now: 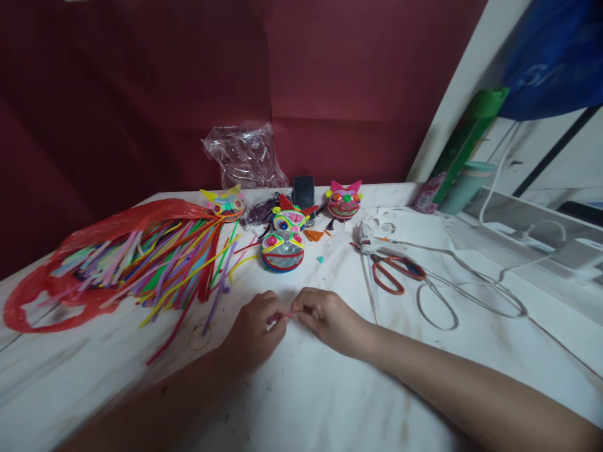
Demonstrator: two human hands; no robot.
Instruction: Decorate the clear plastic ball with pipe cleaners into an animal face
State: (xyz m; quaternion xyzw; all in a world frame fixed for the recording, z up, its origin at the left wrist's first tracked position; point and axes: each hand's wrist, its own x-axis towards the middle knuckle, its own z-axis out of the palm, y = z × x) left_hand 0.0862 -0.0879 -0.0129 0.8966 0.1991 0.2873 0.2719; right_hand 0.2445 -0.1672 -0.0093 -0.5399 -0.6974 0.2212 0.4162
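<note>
My left hand [259,326] and my right hand [325,317] meet over the front middle of the white marbled table [301,395]. Both are closed in a pinch on a small pink piece [289,314], mostly hidden by the fingers. Just behind them stands a colourful lion-like head [283,242] with a red-rimmed mouth and red horns. Many coloured fuzzy stems [183,263] lie to the left, partly in a red plastic bag [127,216]. Orange-handled scissors [396,273] rest to the right, beside a white glue gun [365,237].
Two more small heads, one yellow-horned [227,204] and one pink-horned [344,201], stand at the back. Near them are a dark phone [304,191] and a clear plastic bag [247,157]. Looped cables [475,276] and a green cup [466,188] are on the right.
</note>
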